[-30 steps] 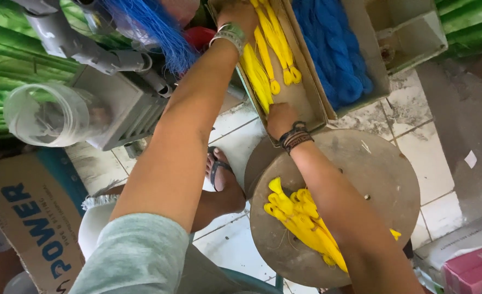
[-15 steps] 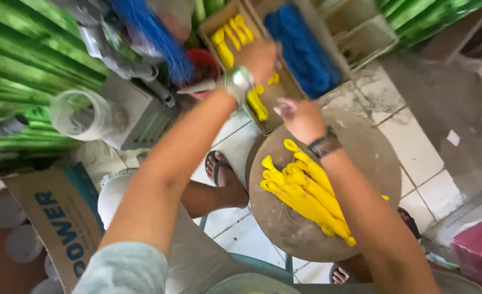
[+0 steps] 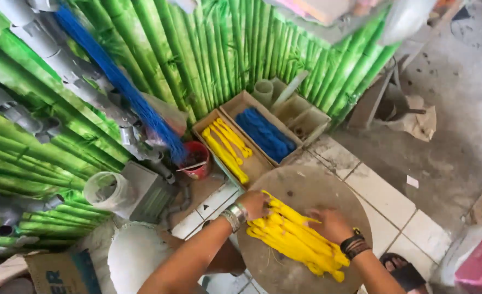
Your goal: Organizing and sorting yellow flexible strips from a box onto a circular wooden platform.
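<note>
Down by the person's left elbow sits a brown cardboard carton (image 3: 61,275) with a blue panel and large lettering on its side, and far out past the right wrist a pink box (image 3: 480,267) pokes in at the floor's edge. Beyond the fingertips, against the green bamboo-print wall (image 3: 208,49), open cardboard trays stand side by side: one tray (image 3: 254,163) holds yellow bundles (image 3: 225,146), the next holds blue bundles (image 3: 265,133), and a further one looks nearly bare. A red bucket (image 3: 196,159) stands left of them, under a hanging blue broom-like tuft (image 3: 121,81). On the round wooden board (image 3: 311,188) lies the pile of yellow strips (image 3: 292,239), directly under both hands. The left hand (image 3: 254,204) grips the pile's near end with curled fingers; the right hand (image 3: 331,224) presses flat on its middle, fingers spread over the strips.
</note>
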